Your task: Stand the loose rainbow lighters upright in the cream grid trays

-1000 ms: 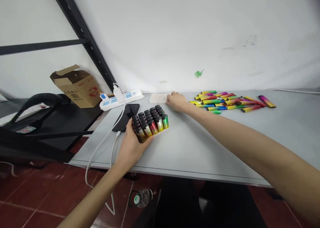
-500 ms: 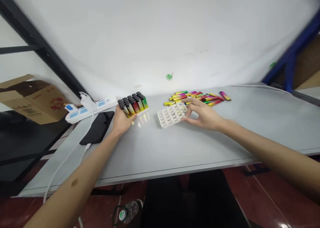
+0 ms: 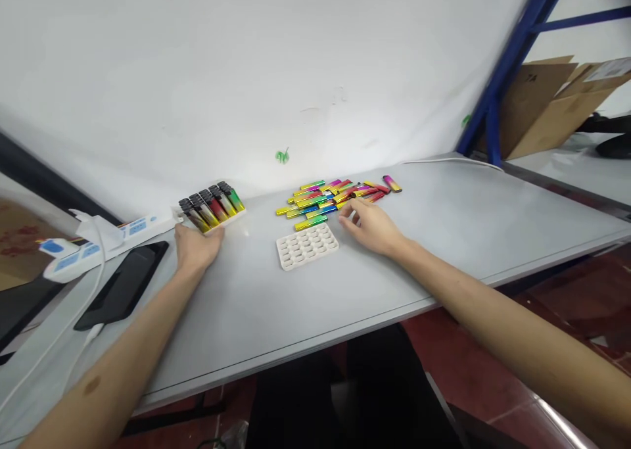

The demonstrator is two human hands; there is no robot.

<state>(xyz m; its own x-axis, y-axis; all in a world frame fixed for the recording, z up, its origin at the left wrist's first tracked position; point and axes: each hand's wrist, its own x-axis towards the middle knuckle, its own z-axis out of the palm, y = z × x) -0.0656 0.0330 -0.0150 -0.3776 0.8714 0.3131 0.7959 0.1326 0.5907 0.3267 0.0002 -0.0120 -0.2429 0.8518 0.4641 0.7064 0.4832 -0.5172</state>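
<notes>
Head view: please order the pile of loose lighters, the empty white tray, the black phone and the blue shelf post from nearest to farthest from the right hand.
From the right hand:
1. Pile of loose lighters, at the fingertips.
2. Empty white tray, just left.
3. Blue shelf post, far right.
4. Black phone, far left.

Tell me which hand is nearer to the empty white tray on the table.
The right hand. It is just right of the white tray, apart from it. The left hand is farther left, at the filled block of lighters.
</notes>
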